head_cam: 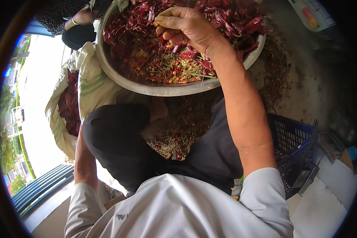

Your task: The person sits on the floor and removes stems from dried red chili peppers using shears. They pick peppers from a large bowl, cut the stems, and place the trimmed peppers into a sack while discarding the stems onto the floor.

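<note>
Over a wide metal basin (122, 81) hangs my right hand (183, 26), thumb and index finger brought together and the other fingers curled. A small yellowish bit shows by the fingertips; whether it is pinched or lies behind them I cannot tell. Dried red chili peppers (241, 17) fill the far part of the basin. Nearer its front rim lie stems, yellow seeds and chili fragments (172, 67). My left hand is out of view, its forearm passing behind my left knee beside a woven plastic sack (92, 74). Dark red dried chilies (69, 110) show in the sack's mouth.
Stems and chili scraps (178, 131) cover the floor between my legs. A blue plastic crate (291, 135) stands to my right. Another person's hand (82, 16) with a bracelet is at upper left. A slatted blue metal piece (43, 187) lies at lower left.
</note>
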